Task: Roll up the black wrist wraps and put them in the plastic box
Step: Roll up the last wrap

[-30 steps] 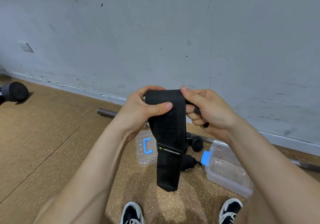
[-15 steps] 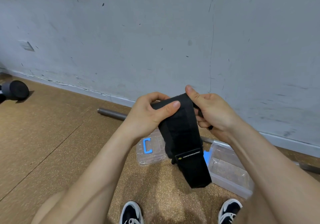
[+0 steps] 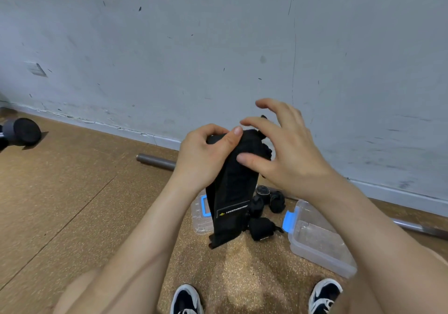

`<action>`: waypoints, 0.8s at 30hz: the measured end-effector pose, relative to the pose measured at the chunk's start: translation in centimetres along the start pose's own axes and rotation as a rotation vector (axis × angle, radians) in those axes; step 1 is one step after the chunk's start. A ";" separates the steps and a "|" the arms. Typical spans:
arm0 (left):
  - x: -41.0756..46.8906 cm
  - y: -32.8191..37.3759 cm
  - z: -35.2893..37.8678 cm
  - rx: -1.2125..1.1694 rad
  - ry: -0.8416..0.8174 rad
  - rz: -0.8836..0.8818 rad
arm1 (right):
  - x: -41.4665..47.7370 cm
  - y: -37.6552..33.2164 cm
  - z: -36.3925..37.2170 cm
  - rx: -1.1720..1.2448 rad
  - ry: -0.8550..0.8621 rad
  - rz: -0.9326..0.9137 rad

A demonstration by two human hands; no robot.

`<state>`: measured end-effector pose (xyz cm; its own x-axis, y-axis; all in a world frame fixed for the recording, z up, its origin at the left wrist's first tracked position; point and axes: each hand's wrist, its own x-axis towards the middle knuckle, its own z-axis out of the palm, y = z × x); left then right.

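A black wrist wrap (image 3: 232,192) hangs in front of me, its top end partly rolled. My left hand (image 3: 206,158) grips that rolled top, thumb lying across it. My right hand (image 3: 283,151) is beside the roll with fingers spread; its thumb presses the wrap's front and its index finger touches the top. Below on the floor lie several rolled black wraps (image 3: 264,219). The clear plastic box (image 3: 320,243) with a blue latch stands open at the right. Its clear lid (image 3: 201,219) with a blue clip lies behind the hanging wrap.
A steel bar (image 3: 155,161) lies along the foot of the grey wall and runs on behind the box. A dark dumbbell (image 3: 21,132) sits at the far left. My two shoes (image 3: 186,299) show at the bottom edge on the cork floor.
My right hand has let go of the wrap's top and spread its fingers, thumb now pressing the front. The hanging tail swung back to the left. My left hand keeps its grip.
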<state>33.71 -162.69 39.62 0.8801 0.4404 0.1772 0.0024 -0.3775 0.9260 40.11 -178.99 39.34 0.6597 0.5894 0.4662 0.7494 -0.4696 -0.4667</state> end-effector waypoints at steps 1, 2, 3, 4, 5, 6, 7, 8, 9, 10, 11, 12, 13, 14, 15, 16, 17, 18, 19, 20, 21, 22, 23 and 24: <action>-0.1 0.3 -0.1 -0.028 -0.003 -0.013 | 0.0 0.1 0.0 0.119 -0.083 0.067; -0.1 0.5 -0.1 -0.078 -0.015 -0.034 | 0.1 0.0 0.0 0.287 -0.165 0.145; -0.1 0.7 -0.1 -0.137 -0.031 -0.062 | 0.1 0.1 0.0 0.475 -0.218 0.202; -0.1 0.9 -0.2 -0.192 -0.049 -0.091 | 0.1 0.2 0.1 0.638 -0.231 0.232; -0.2 1.0 -0.2 -0.238 -0.072 -0.123 | 0.2 0.4 0.2 0.741 -0.210 0.249; -0.2 1.0 -0.3 -0.278 -0.097 -0.157 | 0.2 0.4 0.1 0.786 -0.179 0.255; -0.2 0.9 -0.4 -0.307 -0.126 -0.190 | 0.2 0.4 0.1 0.804 -0.151 0.256; -0.2 0.9 -0.5 -0.319 -0.161 -0.213 | 0.2 0.3 0.1 0.803 -0.124 0.256; -0.2 0.8 -0.7 -0.323 -0.198 -0.222 | 0.2 0.4 0.2 0.792 -0.099 0.261; -0.2 0.7 -0.7 -0.336 -0.230 -0.218 | 0.1 0.6 0.3 0.781 -0.076 0.271; -0.4 0.7 -0.6 -0.362 -0.250 -0.210 | 0.2 0.5 0.3 0.777 -0.061 0.290; -0.5 0.6 -0.4 -0.399 -0.253 -0.202 | 0.2 0.5 0.4 0.774 -0.052 0.309; -0.7 0.5 -0.1 -0.439 -0.237 -0.194 | 0.2 0.4 0.5 0.763 -0.048 0.321; -0.8 0.3 0.2 -0.482 -0.211 -0.191 | 0.2 0.4 0.7 0.743 -0.050 0.324; -0.9 0.2 0.4 -0.522 -0.187 -0.195 | 0.2 0.3 0.7 0.727 -0.067 0.322; -0.9 0.1 0.5 -0.551 -0.174 -0.198 | 0.3 0.2 0.7 0.727 -0.093 0.312; -0.8 0.0 0.4 -0.567 -0.171 -0.197 | 0.2 0.1 0.5 0.750 -0.124 0.308; -0.7 0.0 0.2 -0.575 -0.178 -0.195 | 0.2 0.2 0.3 0.786 -0.143 0.313; -0.6 -0.1 -0.1 -0.576 -0.193 -0.199 | 0.3 0.3 0.1 0.822 -0.152 0.331; -0.5 -0.2 -0.4 -0.577 -0.212 -0.207 | 0.3 0.4 0.0 0.867 -0.155 0.349; -0.3 -0.3 -0.7 -0.578 -0.230 -0.215 | 0.3 0.4 -0.1 0.923 -0.147 0.372; -0.2 -0.3 -0.9 -0.586 -0.251 -0.225 | 0.3 0.2 -0.1 0.983 -0.136 0.397; -0.2 -0.4 -1.0 -0.600 -0.269 -0.235 | 0.2 0.1 0.1 1.034 -0.129 0.421; -0.3 -0.4 -1.0 -0.612 -0.284 -0.241 | 0.2 0.0 0.3 1.070 -0.126 0.440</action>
<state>33.02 -161.85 39.49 0.9783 0.1938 -0.0728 0.0192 0.2649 0.9641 40.20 -178.65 39.20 0.7957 0.6031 0.0562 -0.0129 0.1096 -0.9939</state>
